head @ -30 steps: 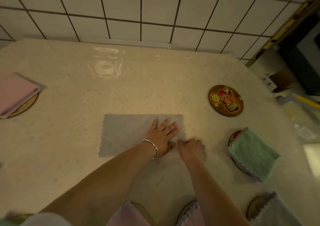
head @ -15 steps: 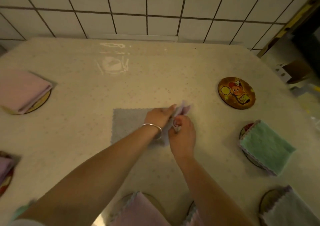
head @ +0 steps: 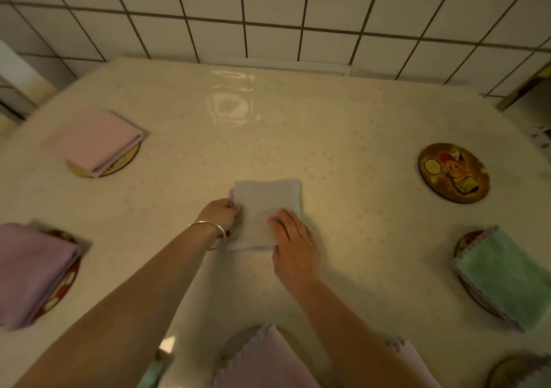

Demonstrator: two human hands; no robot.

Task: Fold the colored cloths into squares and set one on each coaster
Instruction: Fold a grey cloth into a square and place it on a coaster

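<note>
At mid-table, the left hand pinches the grey cloth at its left edge, while the right hand lies flat, fingers spread, on its near right corner. Folded, the cloth runs lengthwise away from the person, well left of the bare coaster.

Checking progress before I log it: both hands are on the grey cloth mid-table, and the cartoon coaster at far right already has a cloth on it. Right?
Not quite. In the head view the cartoon coaster is bare. Both the left hand and right hand are on the grey cloth mid-table, as you said.
</note>
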